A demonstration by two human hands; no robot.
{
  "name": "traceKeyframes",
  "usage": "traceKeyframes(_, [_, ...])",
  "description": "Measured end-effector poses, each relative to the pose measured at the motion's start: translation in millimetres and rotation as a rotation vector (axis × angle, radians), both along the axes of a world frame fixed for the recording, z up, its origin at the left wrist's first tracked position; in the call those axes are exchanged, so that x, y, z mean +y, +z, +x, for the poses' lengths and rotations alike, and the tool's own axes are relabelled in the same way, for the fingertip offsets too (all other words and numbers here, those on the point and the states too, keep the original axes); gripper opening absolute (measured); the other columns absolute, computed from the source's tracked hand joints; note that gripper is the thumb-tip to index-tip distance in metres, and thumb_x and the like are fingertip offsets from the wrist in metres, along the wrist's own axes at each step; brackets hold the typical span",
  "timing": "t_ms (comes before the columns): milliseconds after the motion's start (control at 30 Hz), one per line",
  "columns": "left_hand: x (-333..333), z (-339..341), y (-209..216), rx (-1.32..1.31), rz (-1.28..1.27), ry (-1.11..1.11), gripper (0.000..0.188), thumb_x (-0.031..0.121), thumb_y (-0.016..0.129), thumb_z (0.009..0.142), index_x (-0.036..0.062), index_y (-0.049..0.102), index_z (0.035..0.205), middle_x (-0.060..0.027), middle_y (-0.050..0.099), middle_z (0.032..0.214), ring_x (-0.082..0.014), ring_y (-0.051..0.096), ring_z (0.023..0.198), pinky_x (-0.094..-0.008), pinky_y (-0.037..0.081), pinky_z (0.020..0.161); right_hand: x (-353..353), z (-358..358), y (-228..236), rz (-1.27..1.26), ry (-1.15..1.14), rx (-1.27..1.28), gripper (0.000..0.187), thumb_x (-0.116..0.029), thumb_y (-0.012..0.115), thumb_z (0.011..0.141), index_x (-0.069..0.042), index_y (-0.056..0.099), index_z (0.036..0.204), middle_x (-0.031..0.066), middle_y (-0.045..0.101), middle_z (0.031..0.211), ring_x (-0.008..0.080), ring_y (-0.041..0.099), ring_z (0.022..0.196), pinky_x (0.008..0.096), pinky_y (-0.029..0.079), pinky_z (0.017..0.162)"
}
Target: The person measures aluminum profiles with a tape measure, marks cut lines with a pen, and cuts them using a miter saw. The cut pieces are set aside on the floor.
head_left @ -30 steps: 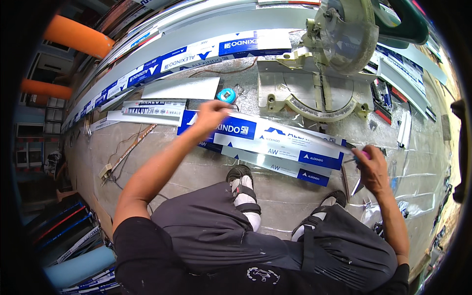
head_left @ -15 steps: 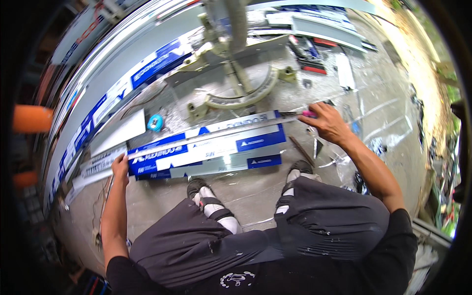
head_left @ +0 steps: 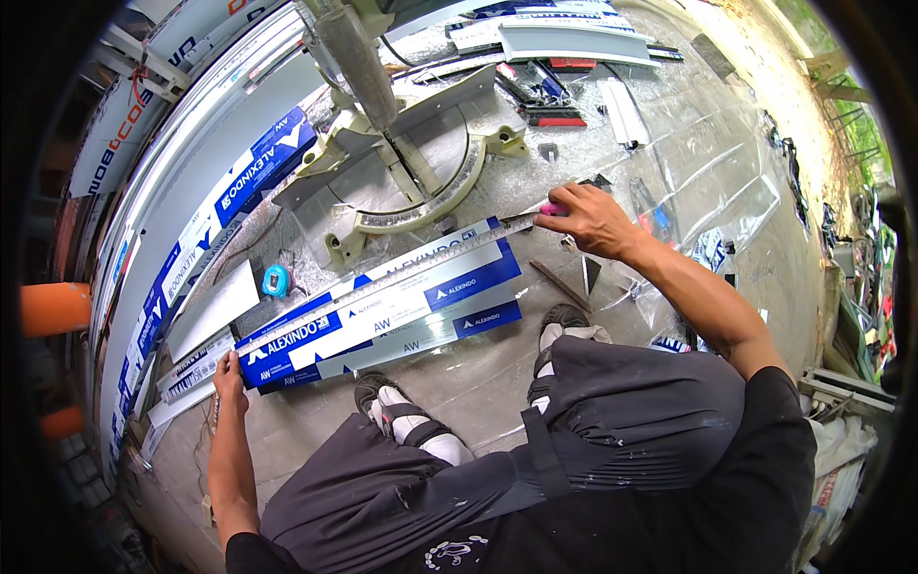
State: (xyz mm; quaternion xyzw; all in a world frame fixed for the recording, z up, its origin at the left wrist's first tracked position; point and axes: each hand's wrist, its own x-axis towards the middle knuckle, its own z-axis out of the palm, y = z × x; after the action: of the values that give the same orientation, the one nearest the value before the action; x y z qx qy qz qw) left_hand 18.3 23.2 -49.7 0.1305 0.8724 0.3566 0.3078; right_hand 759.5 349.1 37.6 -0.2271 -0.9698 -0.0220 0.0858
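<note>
Presently, a long ruler (head_left: 411, 273) is lying slantwise along a blue-and-white wrapped profile (head_left: 469, 284), which is resting low above the floor (head_left: 478, 402). The right hand (head_left: 585, 220) is grasping a small pink object (head_left: 552, 209), its kind unclear, at the ruler's right end. The left hand (head_left: 229, 378) is staying at the profile's left end; whether its fingers are closing on anything, I cannot tell. A blue tape measure (head_left: 275, 280) is sitting just beyond the profile, near a miter saw (head_left: 459, 187).
</note>
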Motion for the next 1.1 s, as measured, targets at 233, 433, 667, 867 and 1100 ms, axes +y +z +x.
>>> traceKeyframes(233, [-3.0, -0.2, -0.2, 0.025, 0.061, -0.062, 0.049, 0.032, 0.068, 0.104, 0.0051, 0.060, 0.144, -0.0086, 0.069, 0.118, -0.0148, 0.062, 0.096, -0.0307, 0.050, 0.081, 1.7, 2.2, -1.7, 0.001, 0.006, 0.005, 0.037, -0.013, 0.064, 0.086, -0.025, 0.071, 0.120, 0.0075, 0.057, 0.111, 0.0256, 0.062, 0.102, 0.0375, 0.052, 0.084])
traceKeyframes(433, [-3.8, 10.9, 9.4, 0.010, 0.099, -0.055, 0.047, 0.028, 0.068, 0.105, -0.0006, 0.062, 0.141, -0.0130, 0.070, 0.127, -0.0187, 0.065, 0.112, -0.0317, 0.050, 0.098, 6.1, 3.1, -4.6, 0.006, 0.018, 0.021, 0.036, -0.013, 0.064, 0.087, -0.025, 0.071, 0.120, 0.0081, 0.058, 0.112, 0.0260, 0.063, 0.103, 0.0384, 0.053, 0.085])
traceKeyframes(667, [-3.2, 18.6, 16.4, 0.081, 0.056, -0.055, 0.050, 0.027, 0.070, 0.103, -0.0028, 0.062, 0.142, -0.0148, 0.069, 0.135, -0.0197, 0.064, 0.120, -0.0323, 0.047, 0.106, 10.3, 3.5, -9.0, 0.016, 0.022, 0.031, 0.036, -0.013, 0.064, 0.087, -0.025, 0.070, 0.121, 0.0081, 0.058, 0.112, 0.0262, 0.063, 0.102, 0.0386, 0.052, 0.085])
traceKeyframes(867, [-5.0, 19.1, 17.8, 0.070, 0.082, -0.066, 0.051, 0.028, 0.071, 0.103, -0.0028, 0.062, 0.142, -0.0150, 0.069, 0.136, -0.0199, 0.064, 0.121, -0.0326, 0.046, 0.107, 9.8, 4.1, -8.6, 0.017, 0.035, 0.059, 0.036, -0.013, 0.064, 0.086, -0.024, 0.072, 0.120, 0.0079, 0.058, 0.111, 0.0261, 0.063, 0.101, 0.0388, 0.053, 0.085])
traceKeyframes(1100, [-5.8, 20.4, 18.2, 0.100, 0.075, -0.060, 0.052, 0.029, 0.071, 0.102, -0.0031, 0.061, 0.143, -0.0152, 0.068, 0.137, -0.0202, 0.064, 0.121, -0.0326, 0.046, 0.107, 8.7, 3.2, -7.9, -0.001, 0.035, 0.055, 0.037, -0.012, 0.065, 0.085, -0.024, 0.073, 0.120, 0.0080, 0.058, 0.110, 0.0263, 0.063, 0.101, 0.0386, 0.053, 0.085])
